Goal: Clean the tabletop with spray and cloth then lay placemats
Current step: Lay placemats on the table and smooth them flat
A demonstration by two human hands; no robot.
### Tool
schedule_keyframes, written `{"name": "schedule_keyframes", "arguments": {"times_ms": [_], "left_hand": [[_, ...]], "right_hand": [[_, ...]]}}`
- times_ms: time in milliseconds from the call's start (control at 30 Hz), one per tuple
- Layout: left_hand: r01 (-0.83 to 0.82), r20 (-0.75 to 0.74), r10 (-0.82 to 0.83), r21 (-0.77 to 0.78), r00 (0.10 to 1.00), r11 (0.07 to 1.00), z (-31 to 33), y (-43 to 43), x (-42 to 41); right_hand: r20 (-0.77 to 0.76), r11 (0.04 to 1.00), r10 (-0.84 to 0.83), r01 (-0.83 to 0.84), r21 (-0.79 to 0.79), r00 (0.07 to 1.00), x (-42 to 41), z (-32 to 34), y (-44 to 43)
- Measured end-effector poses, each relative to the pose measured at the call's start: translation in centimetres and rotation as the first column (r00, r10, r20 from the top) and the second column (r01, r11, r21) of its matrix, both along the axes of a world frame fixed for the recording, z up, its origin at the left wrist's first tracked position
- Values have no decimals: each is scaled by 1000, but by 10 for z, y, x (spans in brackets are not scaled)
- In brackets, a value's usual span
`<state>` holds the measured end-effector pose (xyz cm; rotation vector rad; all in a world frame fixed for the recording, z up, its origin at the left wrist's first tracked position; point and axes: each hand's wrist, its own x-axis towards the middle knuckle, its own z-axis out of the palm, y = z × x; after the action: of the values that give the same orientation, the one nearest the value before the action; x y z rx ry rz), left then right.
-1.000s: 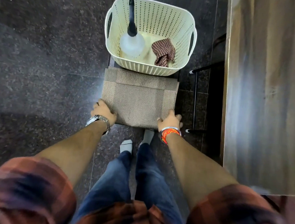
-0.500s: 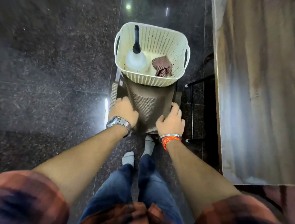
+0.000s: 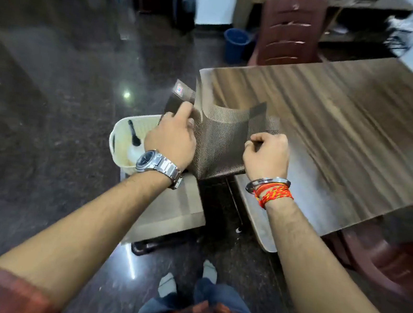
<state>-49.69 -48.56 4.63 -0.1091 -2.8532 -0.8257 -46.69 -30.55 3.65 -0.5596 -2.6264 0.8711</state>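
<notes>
A brown woven placemat hangs bent in a U between my hands, over the near left corner of the wooden table. My left hand grips its left side, where a small label shows. My right hand pinches its right edge just above the tabletop. More placemats lie stacked on a low stand below. A cream basket on the floor holds the spray bottle; the cloth is hidden behind my left hand.
A brown plastic chair stands at the table's far side and another at the near right. A blue bucket sits on the dark polished floor beyond. Black table legs run between stand and table.
I have lifted one placemat off the stack and raised it toward the table. My view has swung up from the floor and basket to the tabletop.
</notes>
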Motion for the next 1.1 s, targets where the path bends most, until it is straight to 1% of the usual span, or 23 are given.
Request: {"name": "schedule_keyframes", "arguments": {"times_ms": [100, 233, 300, 367, 400, 467, 567, 633, 667, 733, 800, 900, 967, 1000, 1033, 1067, 1100], "left_hand": [[68, -56, -64, 77, 996, 995, 25, 30, -14], [167, -135, -144, 183, 980, 969, 45, 77, -32], [174, -180, -130, 255, 975, 951, 50, 103, -44], [214, -247, -139, 307, 959, 927, 53, 138, -56], [236, -276, -146, 326, 950, 916, 53, 157, -60], [254, -291, -162, 315, 943, 914, 53, 192, -68], [309, -277, -251, 193, 928, 931, 50, 251, -79], [347, -240, -318, 91, 917, 933, 46, 288, -87], [351, -222, -336, 30, 915, 936, 44, 305, -93], [331, -190, -339, -72, 921, 941, 37, 333, -105], [322, -158, -341, -132, 927, 937, 29, 363, -114], [334, -78, -345, -128, 935, 934, 8, 403, -127], [306, -34, -314, -138, 949, 942, -18, 427, -131], [294, 3, -298, -161, 955, 942, -34, 438, -130], [304, 66, -297, -201, 953, 931, -54, 448, -126], [340, 154, -309, -246, 938, 908, -72, 454, -119], [404, 268, -333, -280, 904, 871, -92, 465, -113]], "right_hand": [[-95, 998, -30, 24, -65, 995, 7, 31, 55], [-68, 980, -31, 17, -197, 997, 29, 59, 139], [-77, 929, -12, -17, -371, 997, 48, 67, 180], [-118, 833, 9, -72, -549, 993, 68, 68, 220], [-127, 788, -9, -71, -611, 992, 77, 66, 237], [-133, 721, -82, -33, -692, 988, 87, 56, 261], [-135, 655, -154, -1, -756, 979, 91, 35, 294], [-120, 626, -240, 59, -777, 963, 91, 19, 316], [-128, 624, -293, 88, -776, 947, 90, 12, 326], [-175, 675, -377, 141, -725, 909, 88, -3, 342], [-193, 707, -406, 173, -686, 894, 83, -20, 357], [-141, 710, -445, 253, -657, 884, 76, -50, 374], [-97, 774, -467, 353, -526, 879, 68, -71, 386], [-44, 810, -450, 387, -440, 892, 64, -81, 390], [47, 849, -408, 398, -348, 912, 61, -91, 394], [158, 894, -352, 382, -236, 923, 59, -99, 392], [270, 926, -323, 362, -108, 907, 57, -110, 393]]}}
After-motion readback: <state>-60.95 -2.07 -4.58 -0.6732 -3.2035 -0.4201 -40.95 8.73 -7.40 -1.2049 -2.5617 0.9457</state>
